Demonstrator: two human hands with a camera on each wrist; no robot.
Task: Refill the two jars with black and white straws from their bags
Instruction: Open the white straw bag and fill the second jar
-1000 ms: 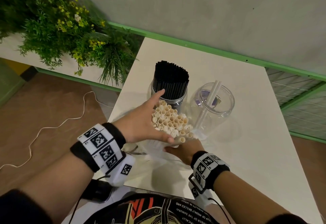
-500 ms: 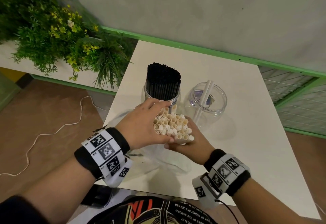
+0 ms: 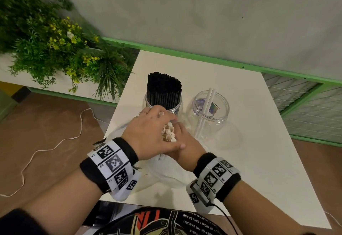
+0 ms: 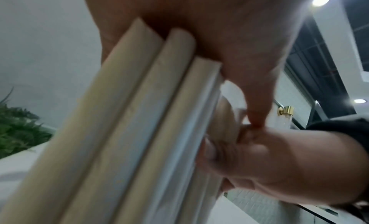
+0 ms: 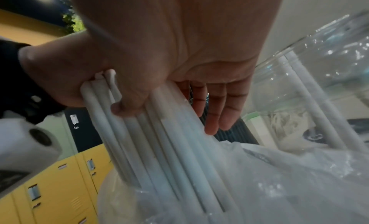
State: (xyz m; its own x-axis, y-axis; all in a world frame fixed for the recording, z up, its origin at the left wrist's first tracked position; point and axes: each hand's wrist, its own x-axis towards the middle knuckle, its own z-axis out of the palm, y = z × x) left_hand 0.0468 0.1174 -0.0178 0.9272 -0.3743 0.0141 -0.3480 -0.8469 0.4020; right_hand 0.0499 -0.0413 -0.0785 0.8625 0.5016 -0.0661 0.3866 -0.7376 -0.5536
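Note:
A bundle of white straws [image 3: 169, 134] stands upright out of a clear plastic bag [image 3: 166, 175] at the table's near middle. My left hand [image 3: 149, 133] curls round the bundle from the left and over its top. My right hand [image 3: 185, 147] holds it from the right, just under the left thumb. In the right wrist view the white straws [image 5: 159, 140] run from my right hand [image 5: 199, 101] down into the bag [image 5: 269, 180]. Behind stand a jar packed with black straws [image 3: 163, 94] and a clear jar [image 3: 210, 109] with two white straws leaning in it.
The white table [image 3: 249, 142] has bare surface on the right and front right. A planter of green foliage [image 3: 55, 49] lies to the left, and a green rail [image 3: 203, 57] runs along the wall behind. A white cord [image 3: 55, 146] trails on the floor.
My left hand went from flat against the straw ends to curled over and round the bundle. My right hand came up from the bag to hold the bundle too.

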